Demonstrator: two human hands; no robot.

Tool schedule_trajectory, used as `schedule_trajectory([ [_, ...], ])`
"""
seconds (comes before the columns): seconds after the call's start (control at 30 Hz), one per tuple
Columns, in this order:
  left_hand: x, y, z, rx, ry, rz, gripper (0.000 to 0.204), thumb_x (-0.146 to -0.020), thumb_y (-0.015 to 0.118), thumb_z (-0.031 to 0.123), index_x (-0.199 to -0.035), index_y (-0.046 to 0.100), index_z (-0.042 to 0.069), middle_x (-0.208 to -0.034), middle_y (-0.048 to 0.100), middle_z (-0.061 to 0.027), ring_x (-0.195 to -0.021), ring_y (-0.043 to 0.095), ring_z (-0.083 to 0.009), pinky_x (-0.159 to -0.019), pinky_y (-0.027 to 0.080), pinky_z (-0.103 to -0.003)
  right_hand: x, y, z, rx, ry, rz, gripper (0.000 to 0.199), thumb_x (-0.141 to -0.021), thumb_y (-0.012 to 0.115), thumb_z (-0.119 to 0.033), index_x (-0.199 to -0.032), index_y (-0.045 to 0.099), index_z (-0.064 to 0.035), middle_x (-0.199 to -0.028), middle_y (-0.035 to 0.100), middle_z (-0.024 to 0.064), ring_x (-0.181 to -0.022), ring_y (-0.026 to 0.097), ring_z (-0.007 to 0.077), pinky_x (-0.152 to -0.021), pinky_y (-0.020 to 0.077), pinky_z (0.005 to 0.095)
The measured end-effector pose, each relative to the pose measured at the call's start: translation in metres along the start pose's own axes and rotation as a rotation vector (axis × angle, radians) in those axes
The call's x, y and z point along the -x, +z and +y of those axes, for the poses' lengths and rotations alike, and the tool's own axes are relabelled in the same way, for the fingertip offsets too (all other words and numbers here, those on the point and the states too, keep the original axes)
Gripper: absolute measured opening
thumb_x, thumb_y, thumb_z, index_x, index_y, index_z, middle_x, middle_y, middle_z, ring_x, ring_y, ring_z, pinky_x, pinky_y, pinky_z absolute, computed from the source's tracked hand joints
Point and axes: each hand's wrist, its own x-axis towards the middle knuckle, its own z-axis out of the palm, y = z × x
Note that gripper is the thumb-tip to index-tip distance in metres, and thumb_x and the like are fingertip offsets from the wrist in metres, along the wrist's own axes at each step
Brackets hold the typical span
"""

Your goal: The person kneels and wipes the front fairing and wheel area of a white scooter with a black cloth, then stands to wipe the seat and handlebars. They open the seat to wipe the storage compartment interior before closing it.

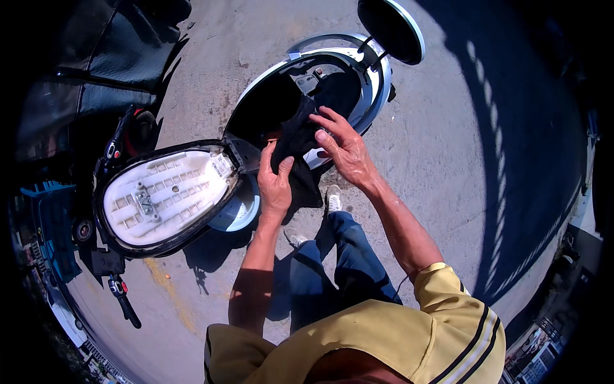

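A scooter's seat (166, 195) is tipped up to the left, its white ribbed plastic underside facing up. Beside it the storage space under the seat lies open within a pale body shell (384, 96). A black cloth (297, 131) bunches across this opening, and dark material hangs down over the near side. My left hand (275, 185) is at the near left edge, thumb and fingers closed around a part of the black cloth. Over the right side of the cloth is my right hand (348, 153), its fingers spread and bent; whether they touch the cloth is hard to see.
A black padded cover (121, 51) lies over something at the upper left. Handlebar grips (125, 301) show at the left, near a blue vehicle (51, 224). A round dark part with a pale rim (400, 29) sticks out at the scooter's far end. My shoes (333, 198) stand close by.
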Motion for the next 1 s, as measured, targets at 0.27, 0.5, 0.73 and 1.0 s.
schedule_trajectory([
  [0.27,-0.148,0.067,0.048,-0.124,0.174,0.149,0.057,-0.105,0.067,0.032,-0.150,0.052,0.000,-0.147,0.058,-0.0220,-0.140,0.052,-0.0343,-0.120,0.037,-0.042,-0.156,-0.193,-0.023,0.754,-0.540,0.713,0.096,-0.092,0.060,-0.076,-0.158,0.043,-0.0086,-0.157,0.044,0.0258,-0.144,0.048,0.0438,-0.115,0.0467,0.0564],
  [0.5,-0.184,0.212,-0.094,-0.580,0.392,0.031,0.051,-0.080,0.074,0.007,-0.130,0.063,0.006,-0.150,0.051,-0.0202,-0.134,0.050,-0.0436,-0.117,0.041,-0.048,-0.211,-0.176,-0.034,0.951,-0.424,0.406,0.082,-0.094,0.064,-0.069,-0.155,0.051,-0.0150,-0.143,0.061,0.0214,-0.121,0.068,0.0411,-0.099,0.0599,0.0518],
  [0.73,-0.152,0.167,-0.078,-0.614,0.367,-0.350,0.032,-0.092,0.067,0.006,-0.123,0.063,0.007,-0.131,0.060,-0.0199,-0.118,0.063,-0.0395,-0.095,0.054,-0.049,-0.202,-0.190,-0.050,1.065,-0.411,0.483,0.066,-0.096,0.073,-0.054,-0.148,0.059,-0.0143,-0.135,0.069,0.0167,-0.109,0.075,0.0350,-0.088,0.0645,0.0438],
  [1.0,-0.258,0.177,-0.098,-0.453,0.173,0.386,0.031,-0.101,0.060,0.010,-0.131,0.057,0.001,-0.131,0.058,-0.0195,-0.120,0.060,-0.0413,-0.101,0.049,-0.048,-0.205,-0.188,-0.051,1.058,-0.443,0.465,0.065,-0.096,0.074,-0.053,-0.145,0.060,-0.0125,-0.133,0.070,0.0168,-0.107,0.075,0.0345,-0.089,0.0633,0.0431],
])
